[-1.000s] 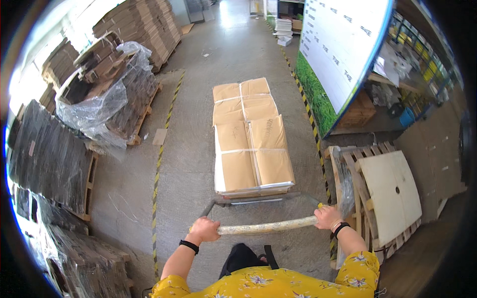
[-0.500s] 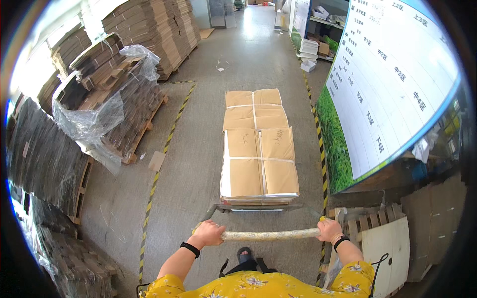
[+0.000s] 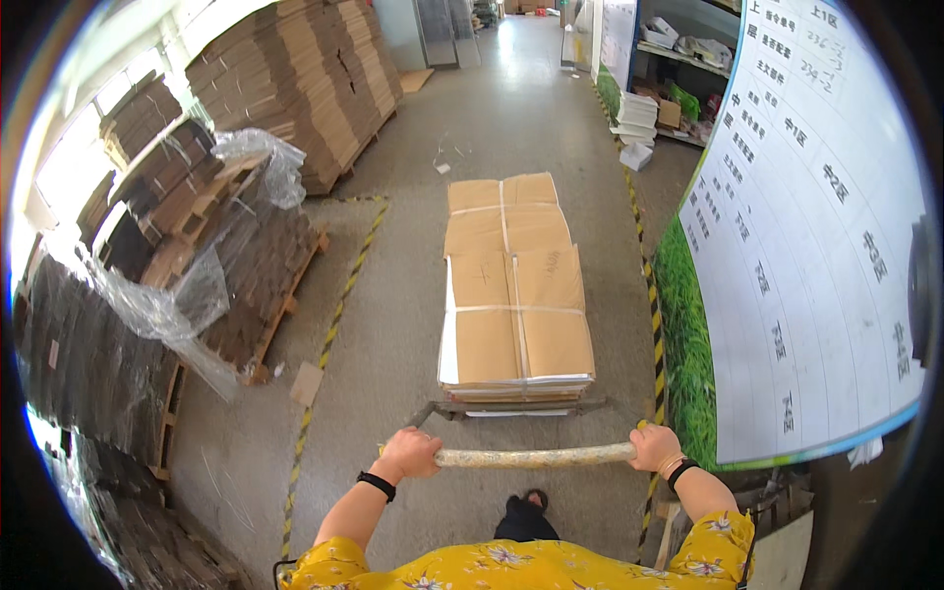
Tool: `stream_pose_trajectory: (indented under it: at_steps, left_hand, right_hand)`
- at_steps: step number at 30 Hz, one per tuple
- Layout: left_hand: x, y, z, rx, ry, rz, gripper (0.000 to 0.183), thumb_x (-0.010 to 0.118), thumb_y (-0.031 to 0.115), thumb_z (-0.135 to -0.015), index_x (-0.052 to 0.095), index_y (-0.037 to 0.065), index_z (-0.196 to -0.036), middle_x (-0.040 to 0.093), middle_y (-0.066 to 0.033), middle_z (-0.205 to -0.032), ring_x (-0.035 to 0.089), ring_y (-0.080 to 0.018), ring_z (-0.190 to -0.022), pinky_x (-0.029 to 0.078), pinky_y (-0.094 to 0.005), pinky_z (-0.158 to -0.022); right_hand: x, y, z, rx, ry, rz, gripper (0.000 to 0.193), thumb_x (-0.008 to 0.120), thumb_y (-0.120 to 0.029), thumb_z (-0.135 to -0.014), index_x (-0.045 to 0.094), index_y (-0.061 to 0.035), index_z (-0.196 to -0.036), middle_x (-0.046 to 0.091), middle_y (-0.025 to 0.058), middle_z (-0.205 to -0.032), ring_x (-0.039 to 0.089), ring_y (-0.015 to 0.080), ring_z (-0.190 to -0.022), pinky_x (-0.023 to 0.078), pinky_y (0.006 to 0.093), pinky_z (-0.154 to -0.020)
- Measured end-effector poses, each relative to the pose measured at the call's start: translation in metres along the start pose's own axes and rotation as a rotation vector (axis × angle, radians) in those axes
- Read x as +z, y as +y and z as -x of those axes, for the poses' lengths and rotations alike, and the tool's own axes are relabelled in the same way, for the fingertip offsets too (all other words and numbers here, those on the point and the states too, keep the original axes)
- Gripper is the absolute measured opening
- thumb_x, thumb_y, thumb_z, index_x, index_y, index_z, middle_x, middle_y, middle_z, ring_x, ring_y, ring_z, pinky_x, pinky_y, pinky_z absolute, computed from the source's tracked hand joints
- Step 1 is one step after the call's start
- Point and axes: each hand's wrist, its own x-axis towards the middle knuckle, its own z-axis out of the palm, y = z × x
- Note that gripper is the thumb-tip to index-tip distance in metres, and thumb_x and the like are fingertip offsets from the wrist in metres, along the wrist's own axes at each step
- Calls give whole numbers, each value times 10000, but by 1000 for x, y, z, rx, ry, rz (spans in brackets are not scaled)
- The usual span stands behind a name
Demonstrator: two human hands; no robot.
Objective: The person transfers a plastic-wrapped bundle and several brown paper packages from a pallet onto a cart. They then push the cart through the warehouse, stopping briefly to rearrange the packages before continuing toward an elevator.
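My left hand (image 3: 410,452) is wrapped round the left end of a cart handle (image 3: 536,455), a pale bar with a taped-looking surface. The right end of the same bar is gripped by my right hand (image 3: 655,448). Beyond the bar, the cart's dark metal frame (image 3: 521,405) shows at the foot of its load. Two paper-wrapped bundles ride on it: a nearer bundle (image 3: 487,339), tied with white strapping and showing white sheets at its left edge, and a farther bundle (image 3: 474,231) behind it. The cart's deck and wheels are hidden.
Yellow-black tape lines (image 3: 334,324) edge the aisle. On the left stand film-wrapped cardboard on a pallet (image 3: 261,349) and tall cardboard stacks (image 3: 285,88). A large white board (image 3: 816,295) lines the right, beyond it a shelf (image 3: 688,57) and a paper stack (image 3: 635,116).
The cart and I have moved forward along the aisle. The pallets and the white board have come nearer. Both hands keep their hold, and a different foot shows below the bar.
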Motion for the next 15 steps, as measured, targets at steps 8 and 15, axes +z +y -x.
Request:
stream_pose_trajectory:
  at_steps: [8, 15]
  left_hand:
    - [-95, -98, -175, -56, -71, 36, 247, 644, 303, -729, 668, 92, -854, 693, -109, -796, 663, -305, -809, 494, -404, -839]
    - [-167, -209, -327, -42, -49, 28, 266, 648, 319, -719, 669, 96, -864, 690, -119, -771, 668, -305, -798, 492, -405, -848]
  right_hand:
    - [-9, 131, -188, -3, -12, 9, 348, 802, -335, -615, 562, -117, -741, 620, 82, -692, 636, 269, -685, 527, 381, -624]
    - [-5, 227, -356, 9, -16, 43, 327, 787, -306, -599, 559, -111, -729, 596, 85, -676, 621, 275, -646, 517, 392, -574]
